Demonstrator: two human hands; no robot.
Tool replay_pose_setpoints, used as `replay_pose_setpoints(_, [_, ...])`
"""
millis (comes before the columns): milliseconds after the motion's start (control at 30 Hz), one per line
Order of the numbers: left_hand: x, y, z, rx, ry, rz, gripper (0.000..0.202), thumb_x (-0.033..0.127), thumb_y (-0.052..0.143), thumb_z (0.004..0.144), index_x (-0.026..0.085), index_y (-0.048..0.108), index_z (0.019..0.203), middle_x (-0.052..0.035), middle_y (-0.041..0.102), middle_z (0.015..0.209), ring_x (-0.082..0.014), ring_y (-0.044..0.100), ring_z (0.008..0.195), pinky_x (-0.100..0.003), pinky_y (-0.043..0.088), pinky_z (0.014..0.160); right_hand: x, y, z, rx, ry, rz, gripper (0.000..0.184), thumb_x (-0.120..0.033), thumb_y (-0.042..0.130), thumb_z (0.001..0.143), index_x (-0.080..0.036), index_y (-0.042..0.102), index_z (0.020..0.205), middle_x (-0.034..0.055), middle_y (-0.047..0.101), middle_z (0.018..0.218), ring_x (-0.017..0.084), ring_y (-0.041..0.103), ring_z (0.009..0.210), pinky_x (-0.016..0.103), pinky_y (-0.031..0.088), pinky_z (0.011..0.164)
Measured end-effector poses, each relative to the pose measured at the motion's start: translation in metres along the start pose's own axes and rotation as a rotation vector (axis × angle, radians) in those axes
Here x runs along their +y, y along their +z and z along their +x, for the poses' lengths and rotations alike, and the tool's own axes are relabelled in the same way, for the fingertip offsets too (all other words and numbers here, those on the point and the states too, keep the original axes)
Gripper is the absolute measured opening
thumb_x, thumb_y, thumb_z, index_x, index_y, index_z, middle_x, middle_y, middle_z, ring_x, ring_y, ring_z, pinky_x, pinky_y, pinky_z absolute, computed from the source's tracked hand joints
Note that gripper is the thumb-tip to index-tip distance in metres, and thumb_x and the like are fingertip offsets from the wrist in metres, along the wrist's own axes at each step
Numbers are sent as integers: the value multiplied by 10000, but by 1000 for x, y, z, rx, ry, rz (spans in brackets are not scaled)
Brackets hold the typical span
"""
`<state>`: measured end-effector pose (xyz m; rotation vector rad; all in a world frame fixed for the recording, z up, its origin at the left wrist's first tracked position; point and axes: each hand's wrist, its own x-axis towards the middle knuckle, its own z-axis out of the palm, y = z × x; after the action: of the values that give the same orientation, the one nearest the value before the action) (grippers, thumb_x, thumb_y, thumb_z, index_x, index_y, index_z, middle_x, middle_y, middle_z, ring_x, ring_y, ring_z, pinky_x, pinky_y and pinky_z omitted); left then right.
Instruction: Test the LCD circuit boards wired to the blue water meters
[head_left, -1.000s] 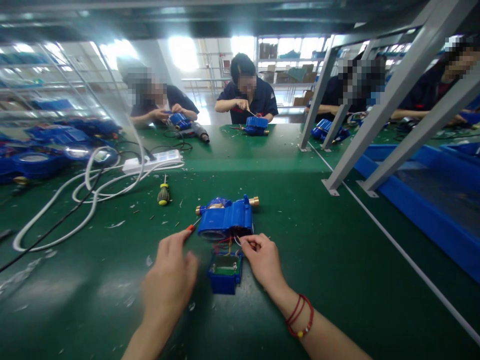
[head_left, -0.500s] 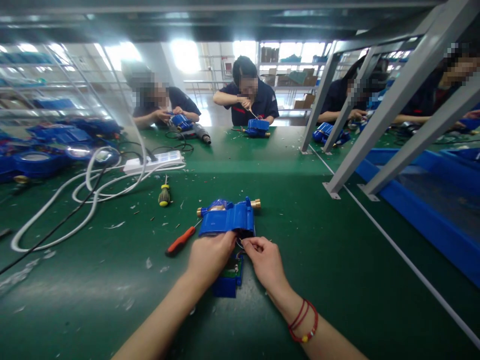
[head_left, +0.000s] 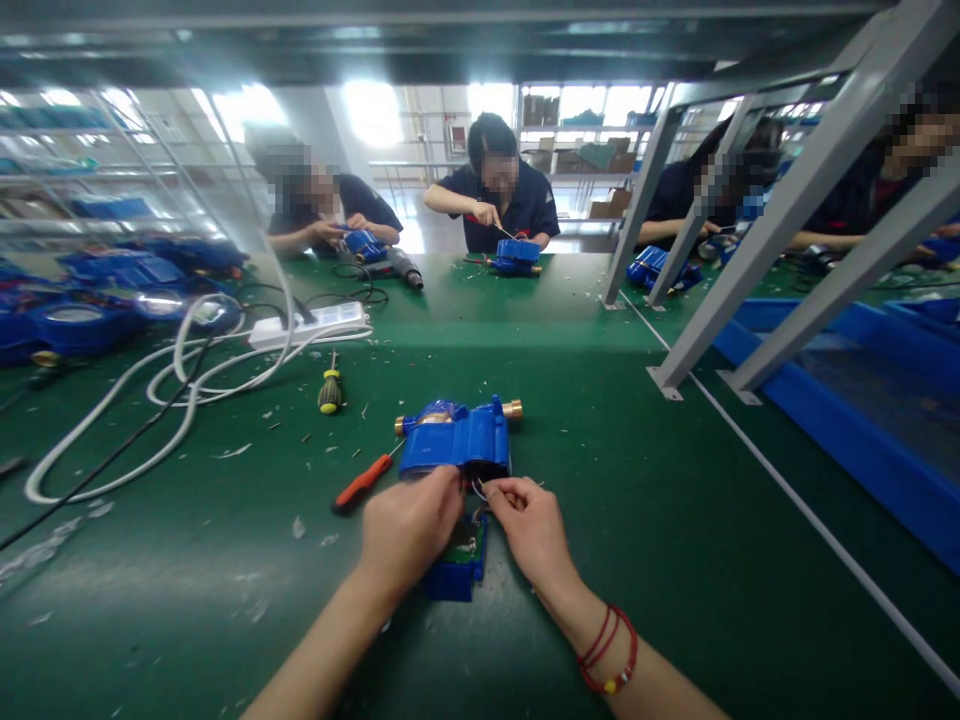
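Note:
A blue water meter (head_left: 457,440) with brass threaded ends lies in front of me, its open side facing me. Thin wires (head_left: 477,488) come out of the dark opening. Below it lies a blue cover piece (head_left: 450,582) holding a green circuit board (head_left: 466,545), partly hidden by my left hand. My left hand (head_left: 416,520) is closed at the lower left edge of the opening; what its fingers hold is hidden. With thumb and forefinger, my right hand (head_left: 529,520) pinches a thin wire at the right of the opening.
An orange-handled screwdriver (head_left: 364,484) lies left of the meter, a yellow-and-black screwdriver (head_left: 330,390) farther back. A white power strip (head_left: 311,325) with looping cable is at left. Metal legs (head_left: 705,290) and a blue tray (head_left: 840,420) stand right. Several people work on meters across the table.
My left hand has drawn back slightly down and left from the opening, uncovering more of the wires. The right hand has hardly moved.

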<state>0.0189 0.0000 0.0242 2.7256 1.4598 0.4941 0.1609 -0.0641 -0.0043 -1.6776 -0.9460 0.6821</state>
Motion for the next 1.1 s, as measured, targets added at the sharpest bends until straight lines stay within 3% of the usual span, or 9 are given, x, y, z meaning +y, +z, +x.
replay_pose_setpoints(133, [-10,-12,-14,-5,-317,-111,390,434,292,891,179,557,761,-33,574,560,-179,543,503,-247,304,498,-4,-3,-2,-20,-10,-10,186,-294,570,752,-177,713,744,3,574,630,120,475,544,223,347,519])
replay_pose_setpoints(200, [-8,-17,-16,-105,-316,-247,342,427,318,885,196,549,781,-13,592,604,-164,554,537,-232,344,511,-7,-3,-4,-34,-7,-13,168,-284,580,744,-181,713,735,-2,569,628,116,460,540,223,339,520])
replay_pose_setpoints(300, [3,-20,-15,-231,-255,-441,242,382,383,863,248,561,957,6,650,830,-151,587,697,-222,394,604,-12,-4,-8,-55,14,-7,158,-279,588,737,-180,712,734,-4,562,620,117,447,541,222,331,514])
replay_pose_setpoints(400, [15,-21,-14,-308,-250,-563,234,344,420,836,254,616,926,-9,658,887,-181,582,788,-255,385,684,-15,-3,-16,-92,57,20,180,-291,583,741,-163,709,743,5,572,623,115,440,537,217,330,499])
replay_pose_setpoints(533, [19,-19,-16,-444,-315,-797,261,355,426,822,202,635,843,-12,625,696,-149,541,619,-222,346,544,-14,-3,-30,-156,136,67,241,-332,577,745,-126,701,762,23,584,613,113,442,522,213,339,479])
replay_pose_setpoints(633, [19,-18,-19,-571,-417,-1001,318,420,428,814,160,608,787,47,465,435,-90,383,395,-189,245,418,-11,-5,-37,-177,175,78,267,-357,584,742,-118,698,775,40,605,640,119,461,533,219,349,484])
replay_pose_setpoints(700, [21,-17,-20,-618,-503,-1104,349,457,456,792,141,586,723,66,406,367,-62,300,342,-177,201,394,-9,-7,-39,-186,188,77,281,-371,587,741,-117,698,787,49,619,666,125,478,546,225,360,494])
replay_pose_setpoints(900, [27,-14,-17,-660,-748,-1307,326,448,549,694,130,580,762,78,408,327,-31,189,264,-171,93,326,-10,-15,-33,-218,199,46,269,-378,609,726,-132,709,770,42,629,652,133,496,541,232,371,494])
replay_pose_setpoints(1100, [31,-9,-17,-580,-825,-1408,252,370,572,662,130,583,735,81,400,300,-26,166,239,-175,52,307,-11,-22,-25,-275,183,17,265,-379,613,725,-141,719,777,41,651,651,138,524,553,225,379,486])
